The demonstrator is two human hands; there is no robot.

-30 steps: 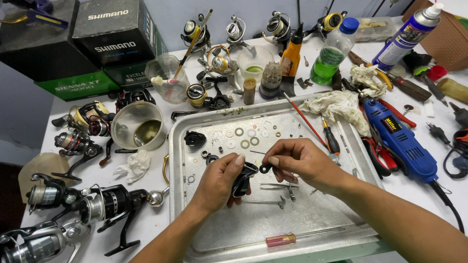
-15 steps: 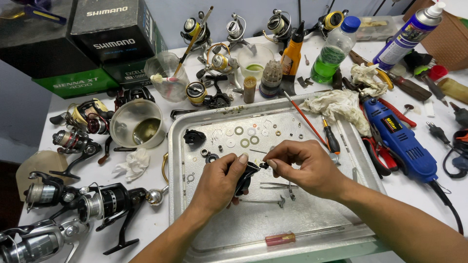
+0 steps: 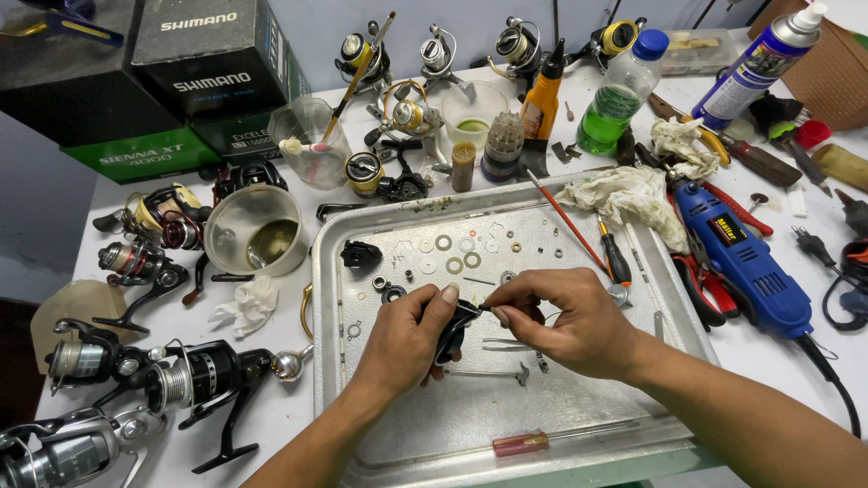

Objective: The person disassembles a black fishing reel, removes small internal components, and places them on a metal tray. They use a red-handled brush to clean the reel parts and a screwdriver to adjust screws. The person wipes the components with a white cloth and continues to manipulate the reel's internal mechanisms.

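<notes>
Left hand (image 3: 404, 339): grips black reel part (image 3: 452, 327) over metal tray (image 3: 651, 307) centre.
Right hand (image 3: 562, 318): pinches a small piece against it.
Tip: stay over the tray, so drops land beside washers (image 3: 454, 255).

A white table (image 3: 280, 425) fills the frame and is crowded with gear. At centre lies a metal tray (image 3: 651, 298). Along the left edge and lower left lie several spinning reels (image 3: 194, 380), with a crumpled white tissue (image 3: 242, 307) just beside the tray. In the upper left stand dark boxes (image 3: 181, 63) stacked on green ones, with a cream bowl (image 3: 253, 230) below them. Along the top stand more reels, a clear cup (image 3: 312, 136), an orange bottle (image 3: 542, 99) and a green-filled bottle (image 3: 619, 99). At right lie a dirty rag (image 3: 624, 194), a blue rotary tool (image 3: 737, 258), red-handled pliers (image 3: 692, 271) and a spray can (image 3: 759, 63).
</notes>
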